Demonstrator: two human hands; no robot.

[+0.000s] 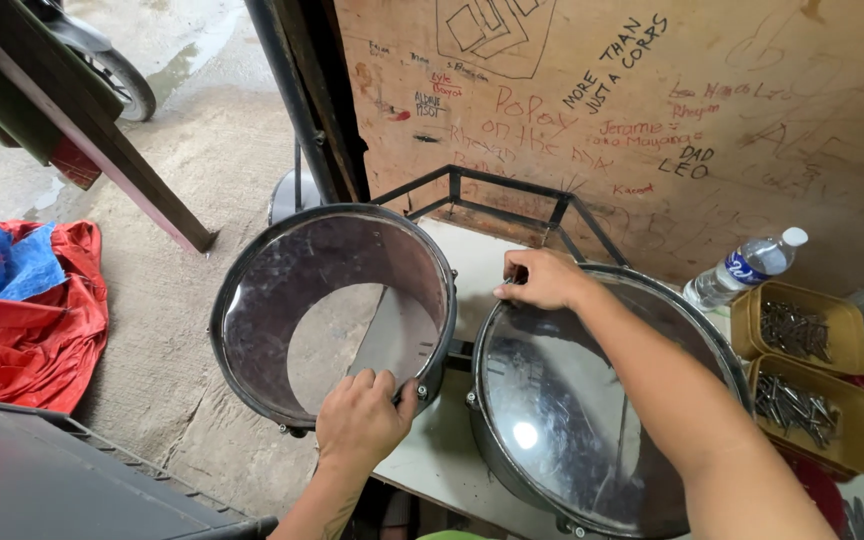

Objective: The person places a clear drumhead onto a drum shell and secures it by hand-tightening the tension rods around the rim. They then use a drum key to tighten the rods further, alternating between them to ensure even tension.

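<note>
Two round drums with dark shells lie on a pale table (432,450). The left drum (252,300) has a clear head with a large round hole and hangs partly over the table's edge. My left hand (362,420) grips its near rim. The right drum (572,420) has a glossy, reflective head. My right hand (542,280) rests on its far rim with the fingers curled over the edge, my forearm stretching across the head.
A plastic water bottle (742,268) and two tan trays of metal screws (802,325) sit at the right. Behind is a scribbled plywood wall (652,100) and a black metal frame (512,205). A red and blue cloth (22,310) lies on the concrete floor at left.
</note>
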